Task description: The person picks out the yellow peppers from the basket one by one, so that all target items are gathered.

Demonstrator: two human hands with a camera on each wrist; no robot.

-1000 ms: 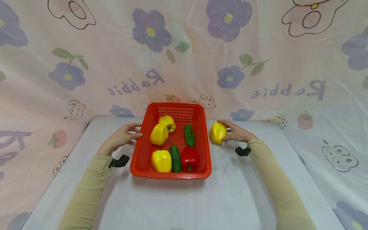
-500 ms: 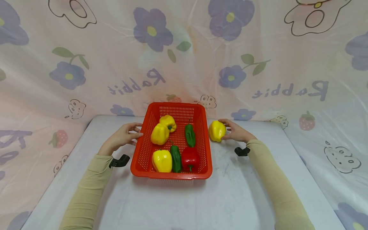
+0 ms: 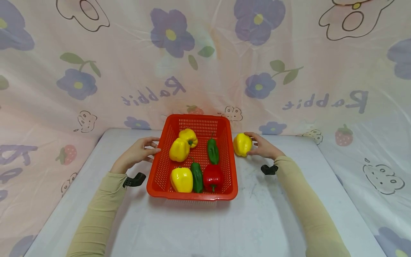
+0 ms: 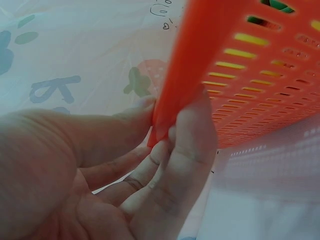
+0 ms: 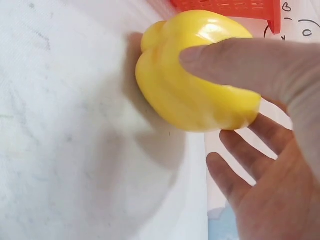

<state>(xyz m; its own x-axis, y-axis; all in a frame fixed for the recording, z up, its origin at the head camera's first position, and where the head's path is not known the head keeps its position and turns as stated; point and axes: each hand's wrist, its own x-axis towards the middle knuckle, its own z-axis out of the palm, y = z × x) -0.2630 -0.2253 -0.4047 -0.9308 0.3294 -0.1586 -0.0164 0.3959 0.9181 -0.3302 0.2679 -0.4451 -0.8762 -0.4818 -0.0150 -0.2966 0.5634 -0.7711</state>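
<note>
My left hand pinches the left rim of a red plastic basket; in the left wrist view the thumb lies on one side of the rim and the fingers curl on the other. To the basket's right, my right hand grips a yellow bell pepper. The right wrist view has the thumb pressed on the pepper's side, with part of the fingers hidden behind it. Whether that pepper touches the table I cannot tell.
Inside the basket lie several yellow bell peppers, a red bell pepper and two green peppers. A white table bears the basket. Behind it hangs a printed curtain.
The right hand and its yellow bell pepper have shifted slightly toward the back and closer to the basket. The left hand keeps its place on the rim.
</note>
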